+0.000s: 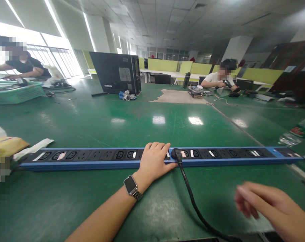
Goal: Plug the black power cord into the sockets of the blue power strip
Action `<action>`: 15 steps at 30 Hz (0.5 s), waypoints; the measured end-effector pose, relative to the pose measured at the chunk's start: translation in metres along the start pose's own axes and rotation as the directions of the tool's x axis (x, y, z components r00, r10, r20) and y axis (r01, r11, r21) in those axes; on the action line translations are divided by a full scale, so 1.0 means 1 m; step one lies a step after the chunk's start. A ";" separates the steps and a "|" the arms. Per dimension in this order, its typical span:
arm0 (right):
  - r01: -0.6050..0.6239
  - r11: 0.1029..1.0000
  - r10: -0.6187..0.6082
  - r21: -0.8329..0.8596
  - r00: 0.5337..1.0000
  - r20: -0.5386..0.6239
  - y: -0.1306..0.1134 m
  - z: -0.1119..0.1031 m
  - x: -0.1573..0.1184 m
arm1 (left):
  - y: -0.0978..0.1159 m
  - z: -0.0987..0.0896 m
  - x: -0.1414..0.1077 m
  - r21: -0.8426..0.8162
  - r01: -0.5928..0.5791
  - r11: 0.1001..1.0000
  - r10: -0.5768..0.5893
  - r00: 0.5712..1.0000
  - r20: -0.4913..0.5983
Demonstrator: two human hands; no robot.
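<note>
A long blue power strip with black sockets and small white labels lies across the table in front of me. My left hand, wearing a watch on the wrist, is closed over its middle, fingers across the top and thumb along the near side. Just right of that thumb, a black plug sits at a socket. Its black cable curves down toward the near table edge. My right hand is in the air at the lower right, slightly blurred. Its fingers are curled in, and no object shows in them.
Farther back on the green table stand a black computer tower and gloves. A green basket is at left, near one person. Another person works at right. A plastic bottle lies near the strip's right end.
</note>
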State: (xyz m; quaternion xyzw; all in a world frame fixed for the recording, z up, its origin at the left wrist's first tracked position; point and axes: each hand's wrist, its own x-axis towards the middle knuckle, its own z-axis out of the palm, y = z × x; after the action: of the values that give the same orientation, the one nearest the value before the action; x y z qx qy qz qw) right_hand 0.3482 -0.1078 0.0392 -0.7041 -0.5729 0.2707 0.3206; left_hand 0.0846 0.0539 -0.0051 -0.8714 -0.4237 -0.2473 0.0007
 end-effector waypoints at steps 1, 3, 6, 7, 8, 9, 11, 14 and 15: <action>-0.031 0.999 0.026 0.044 0.993 0.111 -0.018 0.009 0.019 | -0.002 0.000 -0.001 0.021 0.010 1.000 -0.010 1.000 0.010; -0.088 0.988 0.057 0.126 0.972 0.226 -0.045 0.034 0.053 | -0.003 0.000 -0.003 0.041 0.016 0.999 -0.017 0.999 0.027; -0.180 0.977 0.131 0.114 0.930 0.343 -0.063 0.071 0.089 | -0.003 0.003 -0.004 0.064 0.002 0.998 -0.005 0.999 0.042; -0.199 0.974 0.147 0.105 0.916 0.374 -0.065 0.081 0.096 | -0.003 0.004 -0.004 0.075 0.002 0.997 -0.005 0.999 0.046; -0.211 0.972 0.154 0.105 0.905 0.396 -0.066 0.087 0.100 | -0.002 0.005 -0.004 0.084 0.001 0.996 -0.005 0.999 0.048; -0.219 0.969 0.155 0.115 0.899 0.410 -0.067 0.092 0.103 | -0.002 0.006 -0.004 0.092 0.002 0.996 -0.006 0.999 0.050; -0.242 0.959 0.162 0.148 0.895 0.415 -0.067 0.097 0.103 | -0.002 0.007 -0.003 0.102 0.001 0.995 -0.006 0.999 0.052; -0.291 0.931 0.186 0.222 0.899 0.397 -0.065 0.100 0.100 | -0.003 0.007 -0.004 0.112 -0.009 0.994 0.004 0.999 0.048; -0.321 0.908 0.194 0.269 0.892 0.409 -0.063 0.102 0.099 | -0.003 0.007 -0.004 0.116 -0.013 0.993 0.007 0.999 0.046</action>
State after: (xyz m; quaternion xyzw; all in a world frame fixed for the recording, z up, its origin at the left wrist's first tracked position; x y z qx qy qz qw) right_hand 0.2511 0.0127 0.0195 -0.6465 -0.4701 0.5319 0.2794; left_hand 0.0837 0.0545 -0.0136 -0.8775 -0.4328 -0.2022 0.0428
